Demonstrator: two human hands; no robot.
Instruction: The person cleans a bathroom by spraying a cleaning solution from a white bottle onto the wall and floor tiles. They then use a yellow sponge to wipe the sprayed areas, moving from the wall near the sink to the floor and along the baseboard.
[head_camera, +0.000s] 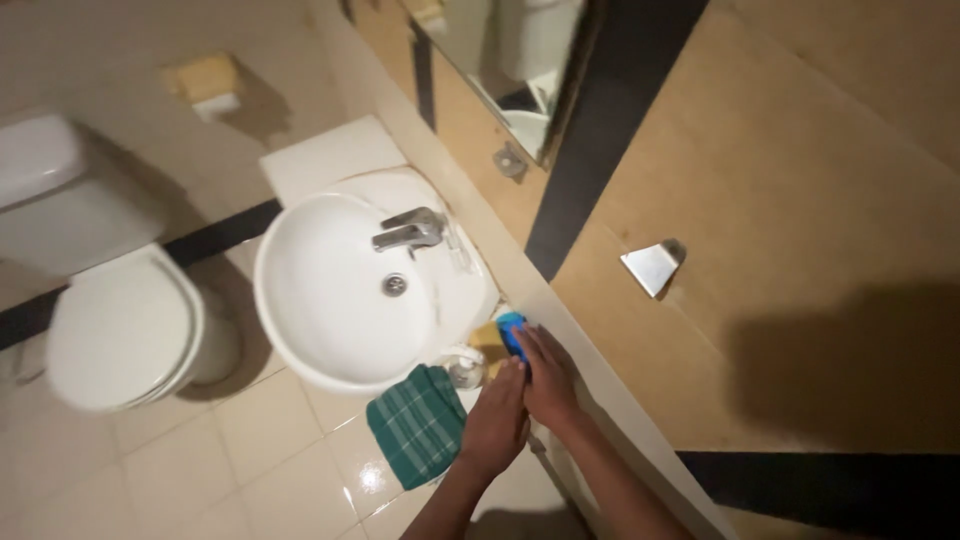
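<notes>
My right hand rests on a blue object that sits on the ledge beside the white sink, fingers closed over its near end. My left hand lies just below and left of it, next to a small round clear bottle top; whether it grips anything I cannot tell. A green checked cloth hangs off the sink's near rim, left of my left hand. A yellowish item lies by the blue object.
A chrome tap stands at the back of the basin, drain in the middle. A white toilet with closed lid stands to the left. A mirror and small metal shelf bracket are on the wall.
</notes>
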